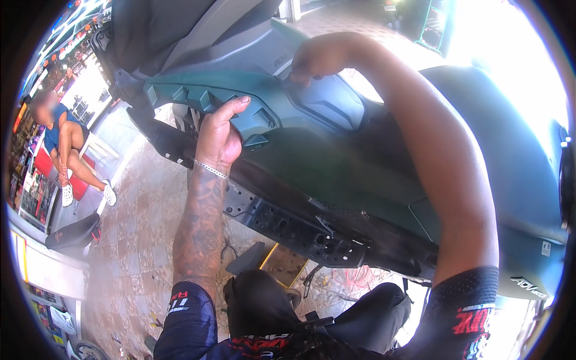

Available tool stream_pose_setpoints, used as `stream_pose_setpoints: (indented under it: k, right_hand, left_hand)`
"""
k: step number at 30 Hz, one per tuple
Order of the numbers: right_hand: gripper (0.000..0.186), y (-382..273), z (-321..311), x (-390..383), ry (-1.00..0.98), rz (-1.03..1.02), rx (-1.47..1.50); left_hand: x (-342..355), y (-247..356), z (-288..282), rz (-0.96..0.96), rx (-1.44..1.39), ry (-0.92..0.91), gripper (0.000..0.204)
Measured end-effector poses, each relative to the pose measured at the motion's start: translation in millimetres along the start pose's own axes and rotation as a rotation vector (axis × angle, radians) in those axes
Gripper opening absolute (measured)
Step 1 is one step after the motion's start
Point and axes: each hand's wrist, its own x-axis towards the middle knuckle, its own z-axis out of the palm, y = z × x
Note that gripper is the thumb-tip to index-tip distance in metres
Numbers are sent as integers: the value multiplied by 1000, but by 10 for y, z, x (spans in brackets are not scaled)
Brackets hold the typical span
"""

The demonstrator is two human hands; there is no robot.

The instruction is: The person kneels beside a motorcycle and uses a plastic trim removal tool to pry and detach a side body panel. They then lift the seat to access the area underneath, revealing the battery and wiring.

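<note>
My left hand (222, 132) is closed at the edge of a teal vented trim panel (258, 117) on a scooter, thumb raised against it and fingers mostly out of sight. My right hand (318, 60) arches over the upper body panel beside a recessed cover (324, 105), its fingers curled down; whatever they may hold is too small or hidden to make out. Below both hands lies the long scooter side panel (336, 168), with a black perforated lower rail (282, 231) exposed. The dark seat (150, 36) is at the top left.
A person (63, 135) sits on a red seat at the left by shop shelving, a black bag (72, 231) near their feet. Under the scooter are a yellow-edged tray (282, 264), a dark loose piece (246, 258) and pink hose (360, 276) on the tiled floor (132, 240).
</note>
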Motion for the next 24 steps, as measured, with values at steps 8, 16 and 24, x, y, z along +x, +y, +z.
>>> stream_pose_setpoints:
  k: [8,16,24]
  right_hand:
    - [43,-279,48,-74,130,-57,-96]
    - [46,-202,-208,-97,205,2,85]
    - [32,-65,-188,-75,-21,51,51]
  left_hand:
    - [-23,22,22,11,32,-19,24]
    - [-30,12,13,17,3,12,25]
    - [-14,11,-11,10,-10,-31,24]
